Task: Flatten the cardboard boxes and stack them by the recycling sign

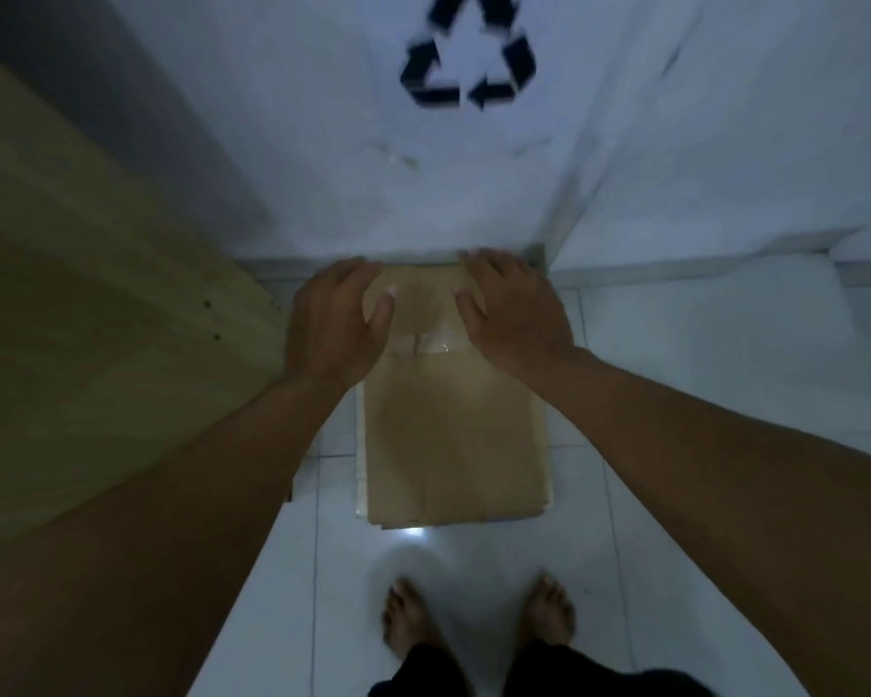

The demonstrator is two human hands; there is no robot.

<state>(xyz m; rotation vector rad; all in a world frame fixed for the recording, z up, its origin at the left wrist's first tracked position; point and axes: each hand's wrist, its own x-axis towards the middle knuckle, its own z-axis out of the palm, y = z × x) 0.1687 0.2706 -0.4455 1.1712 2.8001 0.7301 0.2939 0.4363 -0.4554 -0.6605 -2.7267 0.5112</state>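
Two bare arms reached down from the bottom corners toward a white wall (pixel 323 143) that filled the top of the view, with a pale wooden panel (pixel 96 294) running along the left side. White floor tiles (pixel 700 420) spread beneath. A stack of flattened cardboard boxes (pixel 453 435) lay flat on the tiles, its far edge up against the foot of the wall, directly below the black recycling sign (pixel 468 62) on that wall. The left hand (pixel 335 319) rested on the far left corner of the top sheet, fingers wrapped over the edge and thumb lying on the cardboard. The right hand (pixel 511 309) lay on the far right corner, fingers spread fairly straight and pressing down, thumb on top. A strip of clear tape (pixel 436 342) sat between the hands. Bare feet (pixel 478 618) stood just near the stack's close edge.
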